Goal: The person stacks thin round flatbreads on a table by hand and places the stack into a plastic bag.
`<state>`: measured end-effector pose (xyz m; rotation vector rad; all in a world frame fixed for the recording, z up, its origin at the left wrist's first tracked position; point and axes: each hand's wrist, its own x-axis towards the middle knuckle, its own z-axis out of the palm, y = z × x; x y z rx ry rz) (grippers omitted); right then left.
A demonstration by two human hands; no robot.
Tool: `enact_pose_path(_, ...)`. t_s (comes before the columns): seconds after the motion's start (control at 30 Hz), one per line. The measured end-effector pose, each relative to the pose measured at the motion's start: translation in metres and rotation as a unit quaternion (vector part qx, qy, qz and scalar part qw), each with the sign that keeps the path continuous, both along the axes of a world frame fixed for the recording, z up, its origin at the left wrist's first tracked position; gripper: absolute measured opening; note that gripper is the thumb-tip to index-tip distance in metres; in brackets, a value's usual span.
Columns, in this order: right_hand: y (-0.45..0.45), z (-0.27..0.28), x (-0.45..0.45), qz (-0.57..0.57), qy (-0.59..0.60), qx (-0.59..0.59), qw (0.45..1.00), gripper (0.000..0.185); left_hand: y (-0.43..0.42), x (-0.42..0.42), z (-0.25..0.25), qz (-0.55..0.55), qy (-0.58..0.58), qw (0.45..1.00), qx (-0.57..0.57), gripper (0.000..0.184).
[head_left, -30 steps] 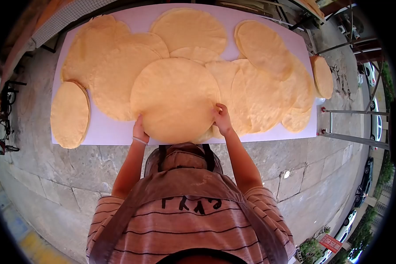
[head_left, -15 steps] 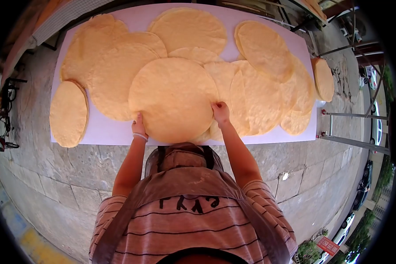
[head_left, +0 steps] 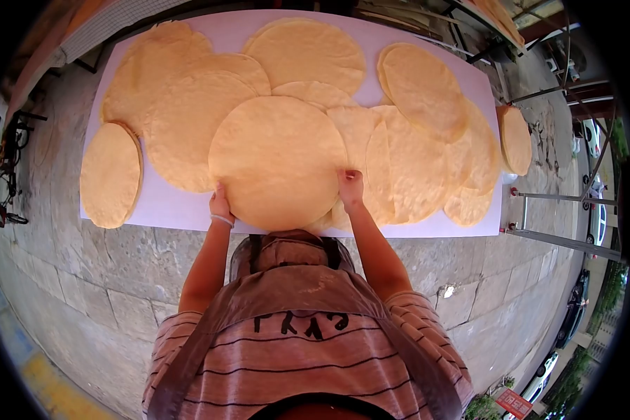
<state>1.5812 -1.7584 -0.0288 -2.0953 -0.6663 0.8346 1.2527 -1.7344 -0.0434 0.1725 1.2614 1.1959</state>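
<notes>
I'm seeing a pale bench (head_left: pixel 171 203) over there, pretty loaded: overlapping yellow rounds (head_left: pixel 196 129) left of the left fingers (head_left: pixel 220 192), more rounds (head_left: pixel 416 171) right of the right fingers (head_left: pixel 350 180), another stack (head_left: pixel 306 54) beyond both.

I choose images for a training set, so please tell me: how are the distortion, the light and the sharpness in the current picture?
Head view: fisheye bending, far edge of tabletop bowed, corners black; head view: soft light, no strong glare on front round sheet; head view: left hand and right hand fairly clear, lettering on red sign unreadable.

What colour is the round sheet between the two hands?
The round sheet is pale orange-yellow; the head view shows it best.
</notes>
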Motion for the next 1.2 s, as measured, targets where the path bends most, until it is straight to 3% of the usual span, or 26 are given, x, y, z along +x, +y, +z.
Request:
enact_pose_path(0.1,0.000,0.003,0.002,0.038,0.025,-0.020,0.999,0.042,-0.009,0.005,0.004,0.006,0.008,1.000,0.018,0.049)
enact_pose_path(0.27,-0.009,-0.001,-0.001,0.099,-0.011,0.069,0.993,0.039,-0.015,0.022,0.005,0.009,0.235,0.970,0.056,0.045)
enact_pose_path(0.37,-0.003,0.009,-0.001,0.006,0.199,0.014,0.980,0.032,-0.013,0.019,-0.004,-0.019,0.317,0.944,0.095,0.042)
enact_pose_path(0.4,-0.003,0.004,0.003,0.038,0.172,0.006,0.984,0.031,-0.013,0.016,-0.009,-0.028,0.337,0.934,0.112,0.041)
enact_pose_path(0.5,-0.001,-0.007,0.017,0.117,0.093,-0.024,0.988,0.028,-0.012,0.016,-0.016,0.023,0.219,0.972,0.088,0.039)
enact_pose_path(0.6,-0.003,-0.007,0.020,0.138,0.046,-0.047,0.988,0.027,-0.022,0.012,-0.015,-0.007,0.235,0.970,0.056,0.038)
enact_pose_path(0.77,-0.005,-0.015,0.021,0.138,0.024,-0.030,0.990,0.031,-0.049,0.039,-0.007,0.018,0.181,0.978,0.104,0.032)
enact_pose_path(0.87,-0.006,-0.010,0.010,0.004,0.136,0.062,0.989,0.045,-0.041,0.055,0.001,0.017,0.195,0.972,0.132,0.029)
enact_pose_path(0.97,0.004,0.034,0.005,-0.045,0.172,0.070,0.982,0.058,-0.022,0.056,0.043,-0.012,0.151,0.972,0.181,0.027)
enact_pose_path(1.0,0.006,0.054,0.001,-0.029,0.169,0.099,0.980,0.058,-0.016,0.056,0.086,-0.009,0.115,0.976,0.182,0.027)
enact_pose_path(1.07,0.015,0.091,0.007,0.097,0.201,0.005,0.975,0.046,-0.005,0.044,0.139,0.012,0.036,0.979,0.198,0.028)
enact_pose_path(1.13,0.030,0.131,-0.013,0.107,0.340,0.067,0.932,0.040,0.006,0.014,0.162,0.043,-0.053,0.971,0.227,0.031)
enact_pose_path(1.2,0.052,0.178,-0.058,0.146,0.303,0.146,0.930,0.036,0.019,-0.030,0.167,0.042,-0.082,0.972,0.216,0.031)
